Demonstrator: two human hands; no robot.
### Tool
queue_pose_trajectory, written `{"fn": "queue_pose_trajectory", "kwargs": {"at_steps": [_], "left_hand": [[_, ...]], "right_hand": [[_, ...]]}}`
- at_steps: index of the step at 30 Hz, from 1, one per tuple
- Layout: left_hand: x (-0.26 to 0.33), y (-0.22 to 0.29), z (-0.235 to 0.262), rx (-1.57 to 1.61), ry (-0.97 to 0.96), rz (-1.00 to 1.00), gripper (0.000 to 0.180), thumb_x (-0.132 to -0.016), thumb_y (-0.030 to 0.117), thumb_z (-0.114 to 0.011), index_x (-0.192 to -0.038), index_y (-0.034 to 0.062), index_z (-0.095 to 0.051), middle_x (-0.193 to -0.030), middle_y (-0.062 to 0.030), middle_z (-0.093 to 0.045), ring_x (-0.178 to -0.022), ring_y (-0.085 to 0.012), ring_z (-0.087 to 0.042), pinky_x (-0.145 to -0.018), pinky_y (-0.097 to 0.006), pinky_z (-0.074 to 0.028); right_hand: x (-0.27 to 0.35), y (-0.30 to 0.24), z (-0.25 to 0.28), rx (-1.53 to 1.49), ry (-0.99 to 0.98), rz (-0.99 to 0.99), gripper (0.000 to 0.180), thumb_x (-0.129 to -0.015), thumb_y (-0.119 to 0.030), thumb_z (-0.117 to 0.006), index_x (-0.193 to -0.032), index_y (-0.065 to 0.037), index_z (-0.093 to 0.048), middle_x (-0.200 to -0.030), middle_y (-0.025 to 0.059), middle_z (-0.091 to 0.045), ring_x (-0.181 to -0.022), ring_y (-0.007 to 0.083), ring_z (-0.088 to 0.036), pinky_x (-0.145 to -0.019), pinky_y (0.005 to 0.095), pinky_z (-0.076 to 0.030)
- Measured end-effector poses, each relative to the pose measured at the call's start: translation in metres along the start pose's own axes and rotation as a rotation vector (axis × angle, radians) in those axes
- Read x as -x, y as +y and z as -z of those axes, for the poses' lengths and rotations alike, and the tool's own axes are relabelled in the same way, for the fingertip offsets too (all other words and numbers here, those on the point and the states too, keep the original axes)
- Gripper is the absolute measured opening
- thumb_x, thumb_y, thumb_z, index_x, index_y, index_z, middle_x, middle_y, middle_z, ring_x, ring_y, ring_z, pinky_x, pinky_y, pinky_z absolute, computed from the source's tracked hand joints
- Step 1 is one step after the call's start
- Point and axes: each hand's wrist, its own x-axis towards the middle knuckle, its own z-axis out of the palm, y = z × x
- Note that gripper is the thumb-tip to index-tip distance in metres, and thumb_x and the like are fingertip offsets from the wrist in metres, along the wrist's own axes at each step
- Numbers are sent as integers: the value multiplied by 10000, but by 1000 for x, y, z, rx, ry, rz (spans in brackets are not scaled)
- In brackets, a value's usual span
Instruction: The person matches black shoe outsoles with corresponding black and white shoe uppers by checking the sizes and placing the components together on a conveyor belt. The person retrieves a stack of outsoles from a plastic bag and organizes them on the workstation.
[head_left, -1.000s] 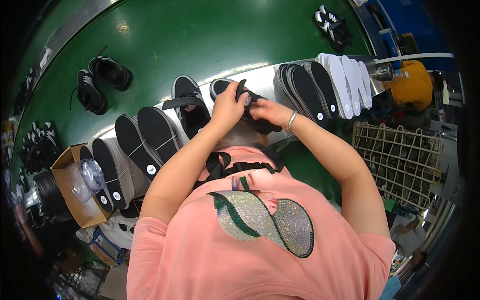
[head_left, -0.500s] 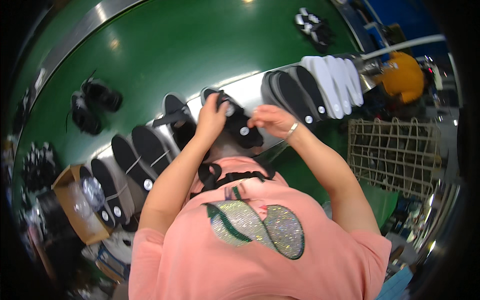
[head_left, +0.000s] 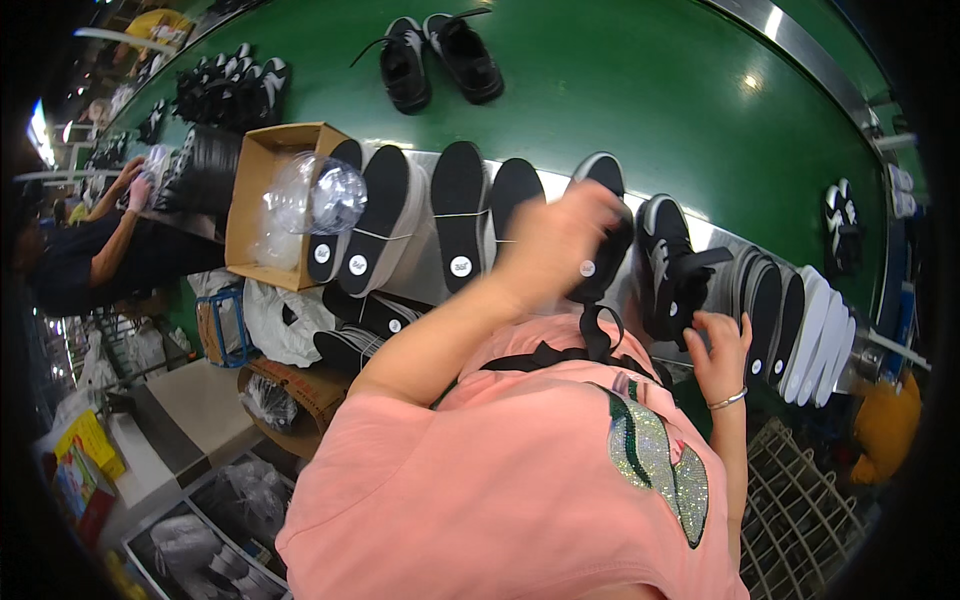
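Two black shoes with grey toes lie side by side in front of me on the bench's metal edge. Over the left shoe (head_left: 598, 168) is my left hand (head_left: 570, 235), smeared by motion; its fingers cannot be made out, nor whether they grip anything. A round white sticker shows inside that shoe. At the heel of the right shoe (head_left: 662, 225) my right hand (head_left: 720, 350) stands with its fingers apart and nothing visible in them. A loose black strap lies across this shoe. Black insoles (head_left: 765, 310) and white insoles (head_left: 812, 325) are stacked to the right.
Bundled black insoles (head_left: 460, 200) line the edge on the left, beside a cardboard box (head_left: 246, 200) of clear plastic pieces. Another pair of black shoes (head_left: 465, 60) sits farther back on the green table (head_left: 620, 80). A wire basket (head_left: 795, 500) is low right. Another person works far left.
The view has swung left, bringing more of the box and the other person into sight. My left hand has moved onto the left shoe; my right hand's fingers have spread near the right shoe's heel.
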Motion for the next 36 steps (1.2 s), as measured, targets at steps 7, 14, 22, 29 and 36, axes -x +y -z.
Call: {"fn": "queue_pose_trajectory", "kwargs": {"at_steps": [7, 14, 22, 29, 36], "left_hand": [[48, -29, 212, -1792, 1030, 218, 320, -798, 237, -519, -1057, 52, -490, -1054, -155, -498, -991, -301, -442, -802, -398, -368], [45, -29, 67, -617, 181, 9, 264, -729, 183, -599, -950, 48, -542, -1007, -102, -533, -964, -263, -484, -836, -346, -363], [64, -73, 19, -960, -220, -107, 326, -605, 224, -622, -914, 130, -579, -1232, -105, -391, -1160, -303, -322, -914, -487, -234], [55, -54, 11, -803, -36, -69, 276, -758, 144, -551, -1002, 20, -514, -962, -115, -539, -890, -258, -494, -789, -355, -358], [29, -46, -76, -782, -353, 123, 736, -711, 332, -624, -1212, -56, -249, -865, -213, -567, -728, -349, -561, -657, -395, -438]], "right_hand": [[-23, -2, -22, 359, -198, 126, 391, -651, -214, -617, -984, -21, -550, -767, 88, -584, -880, 263, -474, -894, 414, -279], [-18, -14, -36, 478, -255, 92, 402, -662, -221, -605, -988, 2, -526, -732, 62, -596, -812, 192, -508, -723, 355, -325], [-43, -13, -41, 115, -617, -187, 303, -677, -182, -540, -926, -15, -494, -907, 166, -595, -836, 297, -586, -716, 441, -399], [-59, -47, -63, -86, -398, -46, 255, -717, -209, -533, -891, -25, -500, -780, 154, -592, -759, 299, -577, -666, 431, -402], [-80, 59, 38, -249, 191, -41, 221, -734, -203, -552, -902, -61, -578, -821, 135, -587, -760, 308, -554, -697, 369, -447]]}}
